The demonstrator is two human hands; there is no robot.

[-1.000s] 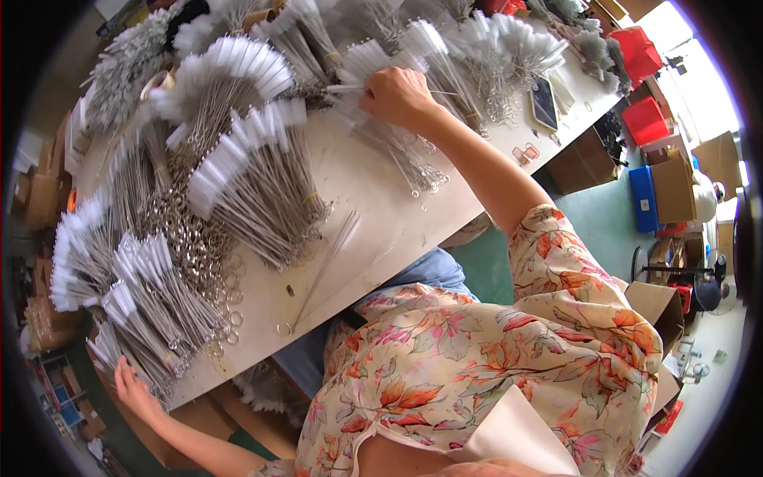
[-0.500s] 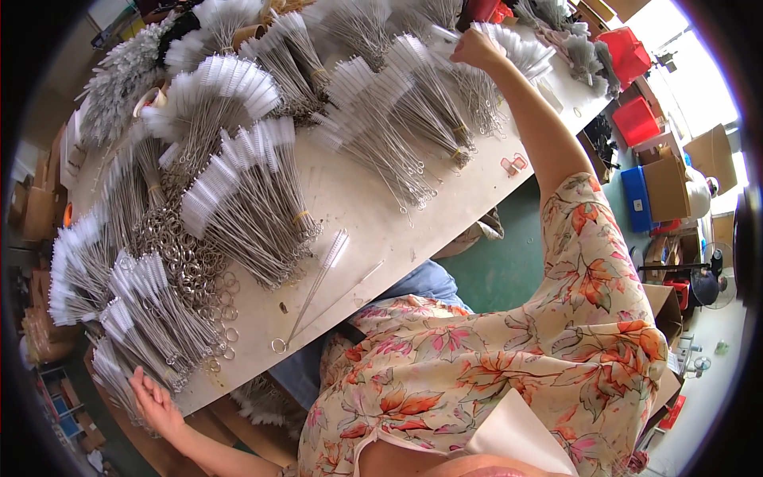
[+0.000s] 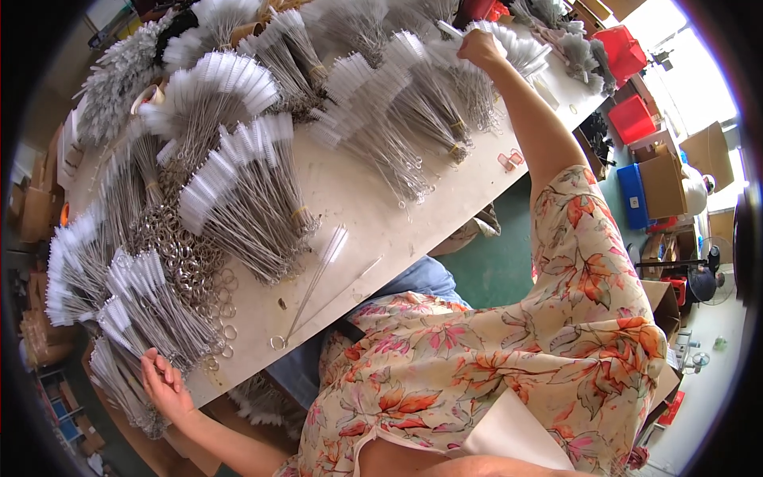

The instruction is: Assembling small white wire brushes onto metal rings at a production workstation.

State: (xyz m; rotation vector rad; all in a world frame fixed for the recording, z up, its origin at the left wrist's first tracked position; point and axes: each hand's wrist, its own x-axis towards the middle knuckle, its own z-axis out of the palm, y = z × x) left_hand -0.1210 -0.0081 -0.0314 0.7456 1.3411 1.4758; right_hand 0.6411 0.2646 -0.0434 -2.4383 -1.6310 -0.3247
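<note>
At the far right of the table, my right hand (image 3: 482,49) is closed on a slim white piece (image 3: 450,29) that sticks out to its left. What kind of thing it is cannot be made out. My left hand (image 3: 165,383) hovers by the table's near left corner with fingers loosely curled and apart, and nothing shows in it. Beside it lie bundles of thin wire brushes (image 3: 123,385) with white bristles and looped wire ends. Two single brushes (image 3: 311,285) with a ring at the near end lie together mid-table.
Bundled brushes (image 3: 238,207) cover much of the white table (image 3: 358,199). Loose metal rings (image 3: 228,332) are heaped at its left. A thin rod (image 3: 350,286) lies near the front edge, and red clips (image 3: 510,160) near the right edge. Red bins (image 3: 632,119) and cartons stand beyond.
My left hand has moved up and slightly right, nearer the brushes at the table corner. My right hand has shifted slightly right, still closed. The brushes on the table stay in place.
</note>
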